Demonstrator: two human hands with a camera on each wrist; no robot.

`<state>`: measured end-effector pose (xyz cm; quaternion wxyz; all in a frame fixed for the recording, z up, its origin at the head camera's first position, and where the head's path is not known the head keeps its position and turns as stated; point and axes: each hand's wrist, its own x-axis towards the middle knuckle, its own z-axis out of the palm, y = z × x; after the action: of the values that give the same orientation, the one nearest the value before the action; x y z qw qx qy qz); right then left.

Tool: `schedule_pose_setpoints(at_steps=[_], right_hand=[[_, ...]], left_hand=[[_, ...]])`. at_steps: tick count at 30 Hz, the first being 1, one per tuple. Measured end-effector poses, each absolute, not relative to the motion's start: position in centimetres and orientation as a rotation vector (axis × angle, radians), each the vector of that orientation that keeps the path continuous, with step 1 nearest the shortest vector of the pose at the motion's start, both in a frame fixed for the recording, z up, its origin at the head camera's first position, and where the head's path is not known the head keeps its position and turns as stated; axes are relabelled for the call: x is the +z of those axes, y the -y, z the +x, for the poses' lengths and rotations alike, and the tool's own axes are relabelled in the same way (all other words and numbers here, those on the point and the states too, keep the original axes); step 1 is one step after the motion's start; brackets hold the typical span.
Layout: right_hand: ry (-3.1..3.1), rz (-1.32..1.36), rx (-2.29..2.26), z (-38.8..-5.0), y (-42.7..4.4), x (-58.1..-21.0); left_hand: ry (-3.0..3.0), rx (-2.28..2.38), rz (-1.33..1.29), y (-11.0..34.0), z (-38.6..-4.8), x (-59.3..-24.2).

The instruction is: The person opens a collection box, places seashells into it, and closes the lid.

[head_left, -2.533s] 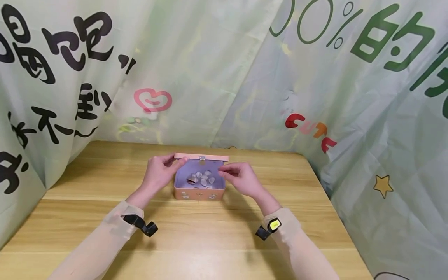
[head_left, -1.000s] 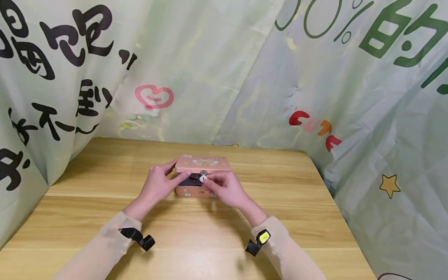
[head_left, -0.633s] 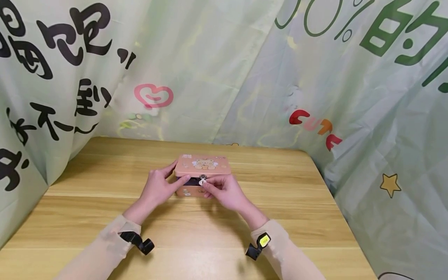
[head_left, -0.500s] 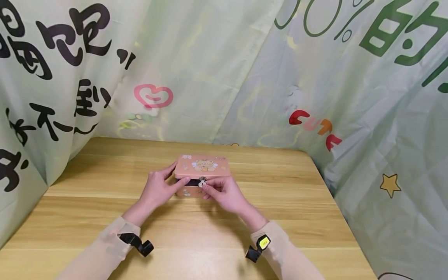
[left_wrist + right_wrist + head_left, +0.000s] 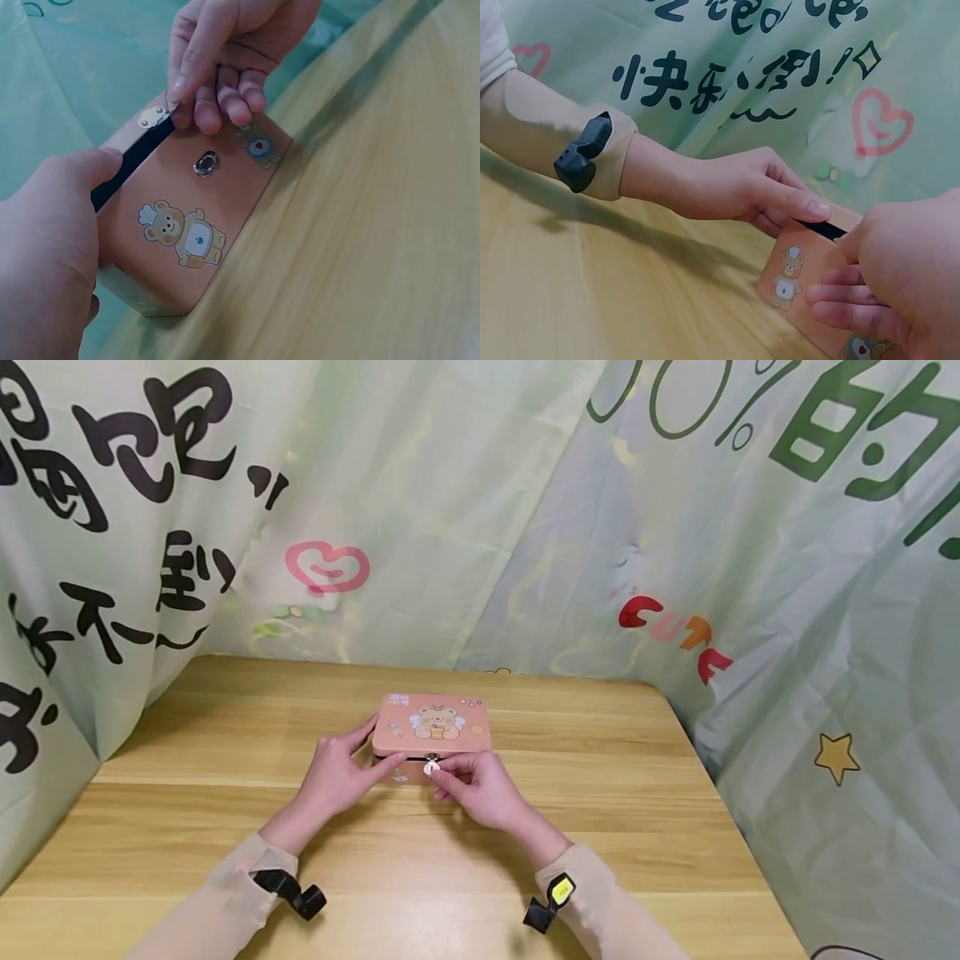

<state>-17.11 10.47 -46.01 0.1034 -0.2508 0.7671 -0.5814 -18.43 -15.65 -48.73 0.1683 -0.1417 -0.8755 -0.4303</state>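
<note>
A small pink tin box [image 5: 396, 727] with a bear printed on its lid stands on the wooden table. Its lid is nearly down, and a dark gap shows along the front in both wrist views. My left hand [image 5: 335, 777] grips the box's left end, thumb at the front edge of the lid; its other fingers are partly hidden. Between thumb and forefinger, my right hand [image 5: 483, 789] pinches the metal clasp [image 5: 431, 767] hanging from the lid. In the left wrist view a metal catch [image 5: 206, 163] sits on the box's front wall, below the gap. The box's contents are hidden.
The wooden table [image 5: 420, 877] runs back to a pale green printed curtain [image 5: 435, 510], which also hangs along both sides. Each wrist carries a black strapped camera, such as the left wrist camera [image 5: 296, 893].
The box stood open with small whitish pieces inside. The lid has since swung down toward the front, and my right hand has moved left from the right rim to pinch its clasp.
</note>
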Motion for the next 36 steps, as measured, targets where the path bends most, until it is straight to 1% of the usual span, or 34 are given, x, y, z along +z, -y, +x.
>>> schedule_pose_setpoints(at_steps=[17,36], right_hand=[[-2.277,-0.73,-1.65,-16.9,-10.5,-48.0],[-2.429,-0.696,-1.588,-16.8,-10.4,-48.7]], left_hand=[[2.472,-1.181,-0.451,15.9,-18.1,-50.2],[2.464,-1.185,-0.456,15.8,-18.0,-50.0]])
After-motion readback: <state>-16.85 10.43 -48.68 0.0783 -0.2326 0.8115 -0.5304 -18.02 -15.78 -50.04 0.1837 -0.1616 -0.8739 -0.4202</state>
